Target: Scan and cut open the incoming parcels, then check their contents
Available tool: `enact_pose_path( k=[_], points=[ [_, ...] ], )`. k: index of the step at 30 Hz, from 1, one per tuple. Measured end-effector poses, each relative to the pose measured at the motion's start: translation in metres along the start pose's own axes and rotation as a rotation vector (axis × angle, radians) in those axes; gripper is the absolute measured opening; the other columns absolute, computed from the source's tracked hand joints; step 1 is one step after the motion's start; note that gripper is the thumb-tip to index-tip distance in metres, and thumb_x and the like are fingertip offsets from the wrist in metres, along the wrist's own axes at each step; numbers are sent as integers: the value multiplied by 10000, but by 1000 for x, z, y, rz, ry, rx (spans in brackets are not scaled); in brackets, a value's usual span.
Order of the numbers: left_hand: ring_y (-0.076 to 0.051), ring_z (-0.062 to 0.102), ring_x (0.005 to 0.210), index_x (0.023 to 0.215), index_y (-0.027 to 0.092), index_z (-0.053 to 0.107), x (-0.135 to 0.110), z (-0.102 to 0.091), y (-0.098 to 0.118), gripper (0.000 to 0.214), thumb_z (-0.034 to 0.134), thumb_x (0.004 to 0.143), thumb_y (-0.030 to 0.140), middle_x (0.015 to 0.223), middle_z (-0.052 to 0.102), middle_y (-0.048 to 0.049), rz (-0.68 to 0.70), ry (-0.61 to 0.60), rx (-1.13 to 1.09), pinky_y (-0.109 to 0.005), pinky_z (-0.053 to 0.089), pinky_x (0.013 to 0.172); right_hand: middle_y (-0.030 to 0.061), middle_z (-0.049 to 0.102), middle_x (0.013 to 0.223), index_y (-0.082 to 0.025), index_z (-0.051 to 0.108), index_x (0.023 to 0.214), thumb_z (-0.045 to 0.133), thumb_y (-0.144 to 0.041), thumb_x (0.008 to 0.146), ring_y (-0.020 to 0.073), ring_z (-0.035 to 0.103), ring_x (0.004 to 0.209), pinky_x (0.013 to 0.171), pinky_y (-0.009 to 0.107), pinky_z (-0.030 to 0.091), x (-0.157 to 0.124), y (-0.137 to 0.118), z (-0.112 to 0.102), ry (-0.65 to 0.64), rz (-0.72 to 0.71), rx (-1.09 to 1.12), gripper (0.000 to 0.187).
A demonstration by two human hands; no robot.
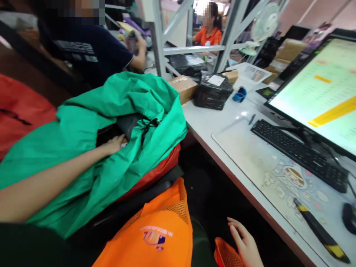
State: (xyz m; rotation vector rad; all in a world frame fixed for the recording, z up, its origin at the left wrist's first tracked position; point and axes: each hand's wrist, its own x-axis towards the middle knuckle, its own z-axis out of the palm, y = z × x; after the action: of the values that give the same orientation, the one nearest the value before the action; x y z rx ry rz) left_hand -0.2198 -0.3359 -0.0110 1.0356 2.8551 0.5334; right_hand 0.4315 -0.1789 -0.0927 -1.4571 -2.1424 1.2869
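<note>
My left hand (114, 145) reaches into the mouth of a large green cloth bag (80, 122) with a dark drawstring. Its fingertips are mostly hidden, so I cannot see what they grip. Beside them in the opening lie a dark grey package (129, 124) and a small brown and white item, partly covered by the cloth. Low on the right, my right hand (246, 243) hangs in front of the desk edge, fingers stretched out and holding nothing, close to the edge of the orange mesh vest (155, 233) that I wear.
Red cloth (25, 111) lies left of and under the green bag. On the white desk (200, 116) are a black-wrapped parcel (213, 91), a cardboard box (183, 87), blue tape (239, 94), a keyboard (294, 152), a monitor (322, 92) and a utility knife (319, 230). Two people work beyond.
</note>
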Motion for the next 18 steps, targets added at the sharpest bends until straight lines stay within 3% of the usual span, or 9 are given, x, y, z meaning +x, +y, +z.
enact_pose_path(
  k=[2, 4, 6, 7, 8, 10, 13, 15, 18],
  points=[
    [-299, 713, 856, 821, 82, 696, 18, -15, 7, 517, 712, 877, 596, 792, 739, -113, -16, -25, 52, -545, 599, 944, 118, 811, 1239, -273, 875, 971, 585, -725, 907, 367, 763, 1211, 1061, 472, 627, -1, -6, 6, -3, 13, 16, 540],
    [-332, 704, 1012, 916, 95, 732, 47, -38, 36, 441, 579, 957, 506, 902, 749, -109, 3, 80, 91, -620, 540, 1046, 100, 808, 1256, -289, 869, 968, 598, -696, 918, 354, 759, 1221, 1094, 469, 609, 3, -14, 8, -17, -1, 24, 492],
    [-321, 643, 1211, 1170, 99, 721, 82, -55, 94, 446, 464, 1006, 424, 1158, 736, -103, 129, 234, 51, -593, 461, 1159, 87, 802, 1275, -299, 862, 987, 597, -666, 941, 335, 753, 1235, 1122, 459, 591, 10, -25, 10, -9, -16, 34, 455],
    [-304, 612, 1269, 1289, 89, 681, 101, -58, 132, 479, 460, 1010, 408, 1265, 708, -102, 262, 303, -23, -534, 442, 1189, 86, 799, 1282, -300, 859, 1005, 592, -656, 952, 328, 749, 1240, 1135, 456, 582, 14, -31, 11, 3, -21, 37, 448],
    [-306, 608, 1273, 1322, 62, 666, 121, -56, 173, 506, 505, 1001, 418, 1288, 699, -118, 400, 241, -105, -509, 433, 1196, 87, 794, 1292, -299, 856, 1025, 587, -648, 962, 324, 745, 1249, 1147, 455, 574, 17, -37, 12, 16, -24, 37, 446],
    [-282, 641, 1213, 1323, 94, 694, 162, -39, 255, 520, 621, 954, 454, 1281, 717, -107, 534, 122, -129, -427, 470, 1160, 88, 786, 1313, -301, 852, 1052, 585, -642, 970, 323, 736, 1265, 1164, 462, 561, 22, -49, 15, 38, -25, 31, 441],
    [-357, 572, 1345, 1508, 102, 591, 222, 4, 347, 712, 732, 899, 442, 1499, 606, -197, 549, 46, -177, -495, 425, 1213, 66, 790, 1310, -339, 860, 1038, 611, -655, 945, 338, 742, 1256, 1141, 480, 586, 20, -58, 14, 83, -5, 35, 413],
    [-391, 519, 1431, 1554, 97, 551, 252, 29, 376, 741, 725, 909, 417, 1601, 506, -229, 546, 43, -220, -528, 396, 1240, 49, 815, 1236, -402, 871, 983, 639, -703, 884, 362, 770, 1192, 1075, 496, 634, 10, -52, 4, 188, 22, 69, 392],
    [-383, 451, 1530, 1539, 90, 572, 278, 58, 380, 627, 610, 982, 376, 1689, 405, -215, 553, 73, -292, -508, 352, 1287, 47, 835, 1080, -563, 844, 870, 658, -810, 741, 422, 783, 1078, 921, 529, 679, -24, -22, -27, 517, 126, 114, 335]
  ],
)
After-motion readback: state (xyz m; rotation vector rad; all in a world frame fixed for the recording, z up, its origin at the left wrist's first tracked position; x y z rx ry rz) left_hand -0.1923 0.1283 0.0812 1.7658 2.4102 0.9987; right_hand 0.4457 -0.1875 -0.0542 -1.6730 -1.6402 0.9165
